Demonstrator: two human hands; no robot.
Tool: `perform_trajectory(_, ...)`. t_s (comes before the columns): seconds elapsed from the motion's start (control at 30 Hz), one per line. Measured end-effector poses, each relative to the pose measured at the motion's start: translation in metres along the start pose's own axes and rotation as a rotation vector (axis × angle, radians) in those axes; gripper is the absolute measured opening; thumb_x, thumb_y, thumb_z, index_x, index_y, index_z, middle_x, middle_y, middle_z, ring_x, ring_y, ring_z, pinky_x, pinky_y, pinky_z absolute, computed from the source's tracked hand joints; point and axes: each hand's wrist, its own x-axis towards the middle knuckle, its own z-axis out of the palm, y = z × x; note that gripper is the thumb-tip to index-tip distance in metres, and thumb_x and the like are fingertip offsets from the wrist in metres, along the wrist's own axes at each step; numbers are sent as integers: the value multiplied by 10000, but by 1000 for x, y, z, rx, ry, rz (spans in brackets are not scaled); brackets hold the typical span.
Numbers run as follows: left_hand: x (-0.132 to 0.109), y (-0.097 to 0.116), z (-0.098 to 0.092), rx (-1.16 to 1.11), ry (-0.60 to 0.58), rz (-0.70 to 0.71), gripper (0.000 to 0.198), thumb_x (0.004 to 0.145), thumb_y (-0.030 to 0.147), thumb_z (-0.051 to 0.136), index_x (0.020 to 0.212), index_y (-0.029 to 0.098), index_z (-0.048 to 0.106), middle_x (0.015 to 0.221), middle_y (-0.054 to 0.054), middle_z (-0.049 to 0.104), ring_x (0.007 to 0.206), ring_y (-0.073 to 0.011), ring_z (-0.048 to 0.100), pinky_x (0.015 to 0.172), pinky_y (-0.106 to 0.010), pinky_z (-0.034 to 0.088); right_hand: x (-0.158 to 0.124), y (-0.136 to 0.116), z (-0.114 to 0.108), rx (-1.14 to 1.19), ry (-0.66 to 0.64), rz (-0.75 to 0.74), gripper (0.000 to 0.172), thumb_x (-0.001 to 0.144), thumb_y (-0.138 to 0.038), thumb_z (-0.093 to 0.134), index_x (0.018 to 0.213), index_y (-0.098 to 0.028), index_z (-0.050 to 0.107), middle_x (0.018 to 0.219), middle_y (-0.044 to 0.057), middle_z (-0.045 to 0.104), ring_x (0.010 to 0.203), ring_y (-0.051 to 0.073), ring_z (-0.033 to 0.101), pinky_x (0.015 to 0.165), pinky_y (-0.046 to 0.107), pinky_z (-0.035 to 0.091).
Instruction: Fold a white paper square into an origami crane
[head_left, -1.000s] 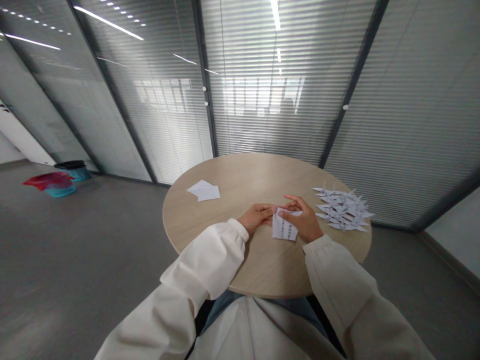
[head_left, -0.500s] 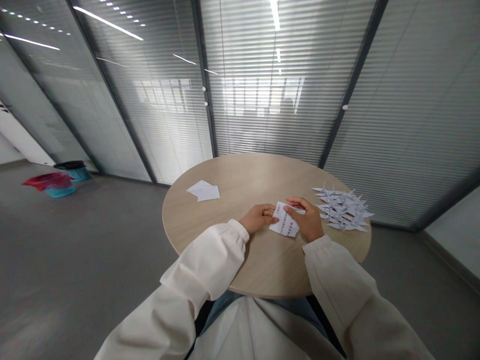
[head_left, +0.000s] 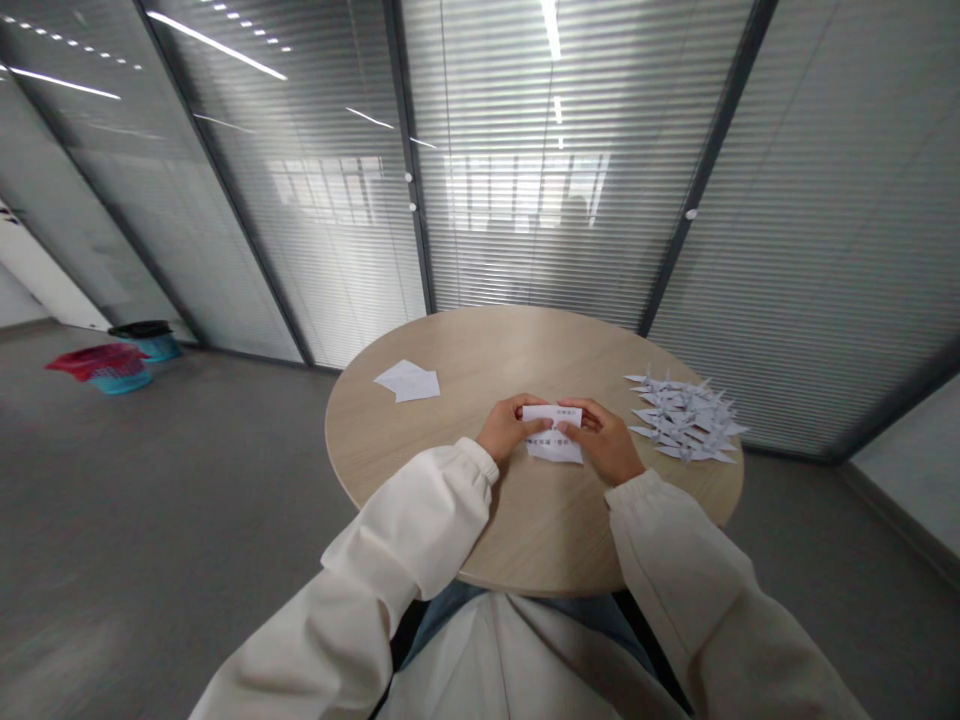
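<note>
Between my two hands is a small sheet of printed paper [head_left: 553, 450], its upper part bearing a folded edge and its lines of print facing me. My left hand [head_left: 511, 428] grips its left side, thumb on the front and fingers behind. On the right side my right hand [head_left: 604, 440] pinches it the same way, with the thumb near the middle. The fingers behind the paper are partly hidden. Right of my right hand lies a pile of folded paper cranes [head_left: 686, 418] with pointed tips.
A round wooden table [head_left: 525, 345] is in front of me. Loose white paper sheets [head_left: 409, 382] lie at its left. Behind it stands a glass partition with blinds [head_left: 525, 250]. Two blue bins, one with a red liner [head_left: 101, 362] and one with a black liner [head_left: 141, 330], stand on the floor far left.
The printed paper has turned from slanted to roughly level and moved slightly left. My left hand now grips its side with the thumb in front; my right hand has shifted a little left.
</note>
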Motion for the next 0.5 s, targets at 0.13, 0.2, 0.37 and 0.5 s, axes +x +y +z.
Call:
perform_trajectory(0.13, -1, 2, 1, 17, -29, -1, 368, 599, 247, 723, 918, 96, 617, 733, -41, 637, 621, -114, 576, 569, -214, 438, -1, -3, -3, -80, -2, -49, 306, 696, -349, 654, 952, -182, 653, 938, 63, 672, 829, 210, 628, 711, 309, 510)
perform_trajectory(0.2, -2, 3, 2, 8, -20, -23, 382, 599, 248, 723, 932, 98, 607, 709, -37, 634, 604, -115, 577, 558, -215, 438, 0, -3, -4, -123, 1, -73, 273, 714, -361, 638, 919, -185, 669, 910, 59, 676, 812, 208, 624, 704, 307, 503)
perform_trajectory(0.37, -2, 6, 2, -9, 5, -55, 374, 612, 236, 712, 944, 108, 594, 694, -40, 639, 591, -118, 588, 543, -208, 432, 1, -2, -5, -151, 6, -123, 214, 717, -351, 626, 848, -191, 682, 866, 51, 676, 804, 205, 616, 708, 308, 488)
perform_trajectory(0.5, -3, 9, 2, -14, 14, -56, 339, 616, 222, 702, 918, 109, 599, 649, -19, 626, 559, -105, 577, 525, -194, 425, 2, -1, -4, -170, 8, -122, 202, 706, -352, 635, 815, -190, 689, 831, 53, 676, 776, 201, 616, 697, 308, 484)
